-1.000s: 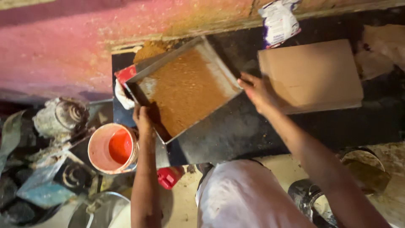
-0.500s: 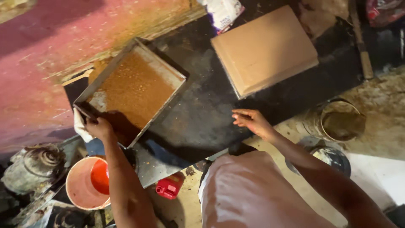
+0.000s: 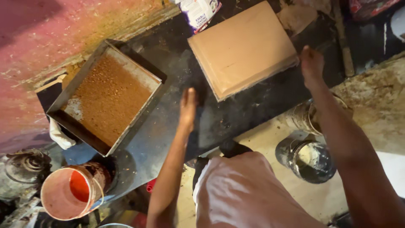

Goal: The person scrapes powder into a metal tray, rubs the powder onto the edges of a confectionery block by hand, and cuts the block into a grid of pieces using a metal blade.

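Hands reach toward a tan rectangular slab lying flat on the dark worktop. Left hand rests palm-down on the worktop just beside the slab's near corner, fingers together and extended, holding nothing. Right hand sits at the slab's right edge, fingers curled; whether they grip the edge cannot be told. Left of the slab, well apart, lies a metal tray filled with reddish-brown powder. A white cloth hangs at the tray's near corner. An orange bucket stands below the worktop; two grey cans stand on the floor beneath the right forearm. A printed packet lies beyond the slab.
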